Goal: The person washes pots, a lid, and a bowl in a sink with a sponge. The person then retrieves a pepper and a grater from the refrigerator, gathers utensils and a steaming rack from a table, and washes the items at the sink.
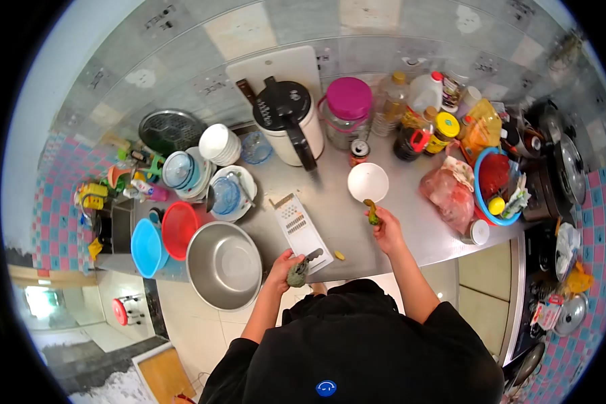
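Observation:
My left hand (pixel 281 271) is closed round a dark green, rough-skinned lump (pixel 297 274) near the counter's front edge; its exact kind I cannot make out. A grey, jagged-edged piece (pixel 313 254) sticks out beside the lump, above a white grater board (pixel 299 225) with metal slots. In my right hand (pixel 387 231) is a small yellow-green and brownish piece (pixel 372 212), pinched at the near rim of a white bowl (pixel 367 182). Between my hands, a small yellow scrap (pixel 339 255) lies on the steel counter (pixel 404 192).
A large steel basin (pixel 224 266) overhangs the front edge at left, beside red (pixel 180 230) and blue (pixel 148 247) basins. Stacked bowls (pixel 219 144), a kettle (pixel 286 128), a purple-lidded jar (pixel 348 111), a can (pixel 359 151) and several bottles line the back. Bagged food (pixel 448 196) stands right.

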A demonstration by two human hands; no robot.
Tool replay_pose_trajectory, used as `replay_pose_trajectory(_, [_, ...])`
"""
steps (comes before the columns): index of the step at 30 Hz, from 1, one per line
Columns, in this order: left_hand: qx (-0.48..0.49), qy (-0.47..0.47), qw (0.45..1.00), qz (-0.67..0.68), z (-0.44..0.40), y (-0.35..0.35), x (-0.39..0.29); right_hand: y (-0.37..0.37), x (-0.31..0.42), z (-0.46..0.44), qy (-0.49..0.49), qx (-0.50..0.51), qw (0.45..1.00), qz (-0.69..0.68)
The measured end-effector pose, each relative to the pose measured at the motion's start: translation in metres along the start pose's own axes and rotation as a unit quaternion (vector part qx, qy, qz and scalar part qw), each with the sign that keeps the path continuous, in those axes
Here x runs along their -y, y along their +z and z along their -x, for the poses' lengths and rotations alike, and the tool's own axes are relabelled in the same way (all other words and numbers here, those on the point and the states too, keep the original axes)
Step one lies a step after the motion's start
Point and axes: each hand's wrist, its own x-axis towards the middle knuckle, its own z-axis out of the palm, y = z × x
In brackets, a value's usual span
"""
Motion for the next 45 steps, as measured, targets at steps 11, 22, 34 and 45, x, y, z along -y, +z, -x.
replay_pose_trajectory(11, [-0.018, 0.018, 1.000, 0.002, -0.033, 0.046, 0.015, -0.003, 0.034, -0.078, -0.326, -0.073, 0.780, 0.529])
replay_pose_trajectory(22, [-0.072, 0.110, 0.991, -0.007, 0.039, 0.046, 0.012, 0.058, -0.007, -0.034, -0.089, 0.118, 0.957, 0.251])
replay_pose_trajectory(34, [-0.268, 0.335, 0.898, 0.102, 0.232, -0.066, 0.095, 0.133, -0.065, 0.084, -0.090, 0.202, 0.920, 0.324])
replay_pose_trajectory(45, [-0.466, 0.450, 0.704, 0.292, 0.434, -0.218, 0.392, 0.210, -0.398, 0.334, 0.081, 0.520, 0.737, 0.423])
